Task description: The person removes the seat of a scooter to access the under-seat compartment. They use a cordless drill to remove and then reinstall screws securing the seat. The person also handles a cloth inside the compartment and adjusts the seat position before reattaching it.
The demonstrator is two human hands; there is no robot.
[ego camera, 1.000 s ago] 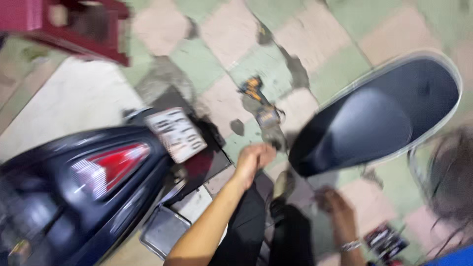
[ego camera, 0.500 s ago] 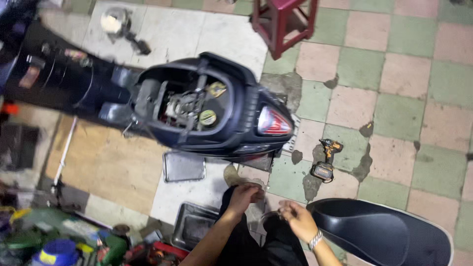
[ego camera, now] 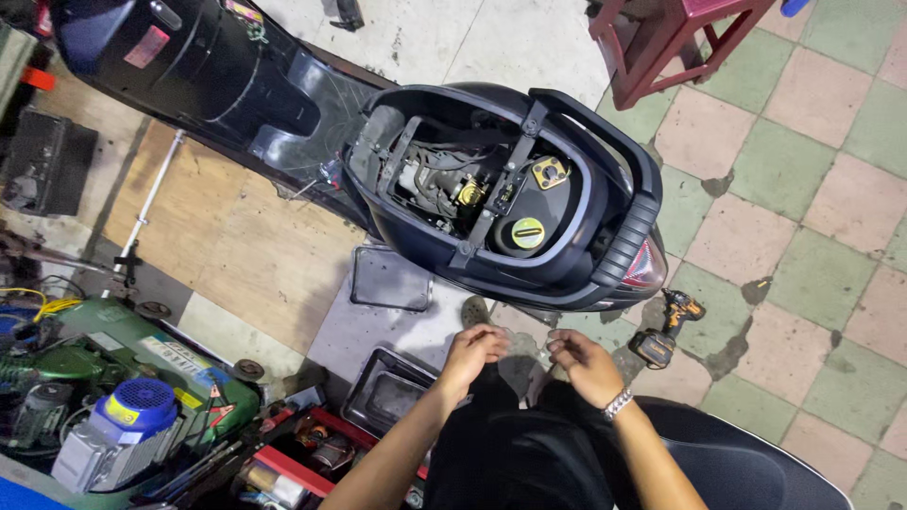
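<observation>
From the head camera, both hands hover low in front of the person's dark trousers, just beside the rear of a black scooter (ego camera: pixel 491 179) whose seat is off and whose open bay (ego camera: pixel 472 189) shows engine parts and a yellow filler cap (ego camera: pixel 527 231). The left hand (ego camera: pixel 472 351) and right hand (ego camera: pixel 581 359) are curled, fingertips pinched toward each other; whether they hold something small between them I cannot tell, as the gap is blurred. A cordless drill (ego camera: pixel 666 326) lies on the tiled floor (ego camera: pixel 812 274) near the right hand, and a black tray (ego camera: pixel 383 397) sits by the left. Anything small slipping from the fingers could, I judge, roll under the scooter or into the floor clutter.
</observation>
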